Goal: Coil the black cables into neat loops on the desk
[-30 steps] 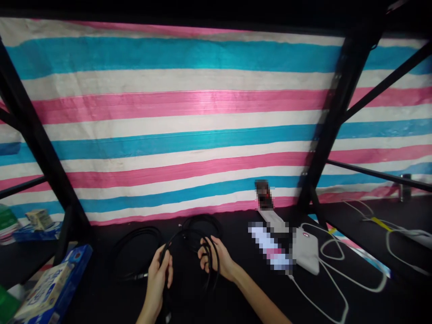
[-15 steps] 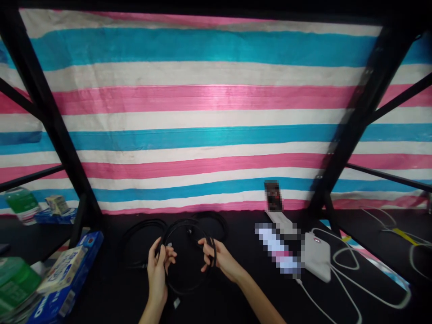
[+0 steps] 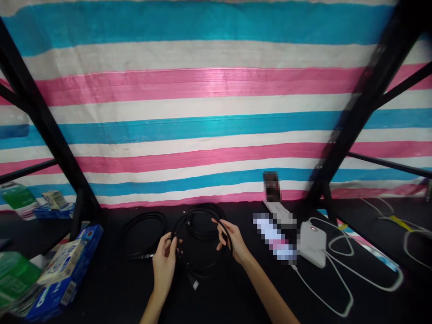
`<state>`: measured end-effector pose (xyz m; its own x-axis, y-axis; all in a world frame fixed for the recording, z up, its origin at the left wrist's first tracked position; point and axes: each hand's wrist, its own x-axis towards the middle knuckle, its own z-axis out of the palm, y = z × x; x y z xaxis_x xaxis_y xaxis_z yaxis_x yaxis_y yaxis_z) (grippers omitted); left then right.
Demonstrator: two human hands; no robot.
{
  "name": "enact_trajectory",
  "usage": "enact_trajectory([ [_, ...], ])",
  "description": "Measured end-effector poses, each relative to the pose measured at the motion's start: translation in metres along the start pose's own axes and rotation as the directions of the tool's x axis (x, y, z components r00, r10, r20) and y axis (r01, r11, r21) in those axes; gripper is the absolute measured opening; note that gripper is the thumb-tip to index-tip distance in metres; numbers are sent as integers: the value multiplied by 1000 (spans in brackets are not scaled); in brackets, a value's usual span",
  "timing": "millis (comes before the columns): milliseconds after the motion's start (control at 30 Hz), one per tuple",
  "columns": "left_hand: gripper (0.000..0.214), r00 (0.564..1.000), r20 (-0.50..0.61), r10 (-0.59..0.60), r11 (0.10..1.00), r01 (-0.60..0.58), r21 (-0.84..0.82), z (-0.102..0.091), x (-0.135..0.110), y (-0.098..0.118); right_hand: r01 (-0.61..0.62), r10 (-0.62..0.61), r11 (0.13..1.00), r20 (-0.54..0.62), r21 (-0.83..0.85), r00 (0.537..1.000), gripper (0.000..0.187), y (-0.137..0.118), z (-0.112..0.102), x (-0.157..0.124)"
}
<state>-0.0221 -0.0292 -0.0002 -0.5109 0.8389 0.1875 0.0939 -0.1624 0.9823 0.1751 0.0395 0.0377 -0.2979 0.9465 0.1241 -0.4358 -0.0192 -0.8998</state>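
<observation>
My left hand (image 3: 164,258) is closed around the left side of a coiled black cable (image 3: 231,245). My right hand (image 3: 235,240) pinches the same coil on its right side, so the loop stands raised between the two hands over the black tabletop. A cable end with a pale metal connector (image 3: 195,284) hangs below the loop. Just behind lies a second black cable coil (image 3: 205,236), partly hidden by the held loop and my right hand. To the left of my left hand a third black coil (image 3: 143,216) rests on the table.
At left stand a blue box (image 3: 56,294), a beige packet (image 3: 62,261) and a green bottle (image 3: 16,272). To the right lie a white power bank (image 3: 312,245) with white cables and a blurred-out phone-like thing (image 3: 275,236). Black frame posts (image 3: 56,135) flank a striped sheet (image 3: 209,81).
Both hands have shifted right with the coil, farther from the left-hand coil. The hanging connector has moved right and slightly up. The camera view has tilted down a little.
</observation>
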Motion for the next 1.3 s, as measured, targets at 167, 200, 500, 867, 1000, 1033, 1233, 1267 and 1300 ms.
enact_trajectory([
  [167, 48, 976, -15, 217, 913, -197, 358, -5, 0, -3, -11, 12, 1000, -62, 8, 998, 29, 1, -4, 0],
  [200, 47, 964, -9, 266, 879, -239, 412, -6, 0, -4, -13, 14, 1000, -79, 12, 997, 29, 1, -4, 0],
  [500, 40, 927, 136, 349, 672, -348, 653, -9, 2, -9, -50, 43, 997, -108, -66, 993, 31, 7, -5, 0],
  [867, 42, 916, 320, 243, 557, -402, 727, -6, 0, 0, -17, -6, 993, -195, -113, 981, 35, 11, -18, 5],
  [1000, 44, 914, 339, 223, 597, -403, 694, -7, -1, 1, -28, 10, 995, -187, -93, 982, 36, 11, -17, 5],
  [1033, 45, 913, 339, 225, 620, -403, 673, -7, -2, 1, -39, 26, 997, -175, -70, 984, 36, 10, -16, 5],
  [1233, 49, 927, 316, 200, 825, -333, 457, -6, -3, 1, -130, 131, 991, -41, 22, 991, 28, 6, -14, 2],
  [1267, 49, 935, 295, 199, 839, -318, 441, -5, -3, 0, -144, 144, 990, -20, 4, 989, 28, 8, -13, 1],
  [1300, 47, 942, 268, 201, 847, -304, 437, -4, -3, -1, -157, 157, 987, -3, -17, 988, 27, 9, -13, 1],
])
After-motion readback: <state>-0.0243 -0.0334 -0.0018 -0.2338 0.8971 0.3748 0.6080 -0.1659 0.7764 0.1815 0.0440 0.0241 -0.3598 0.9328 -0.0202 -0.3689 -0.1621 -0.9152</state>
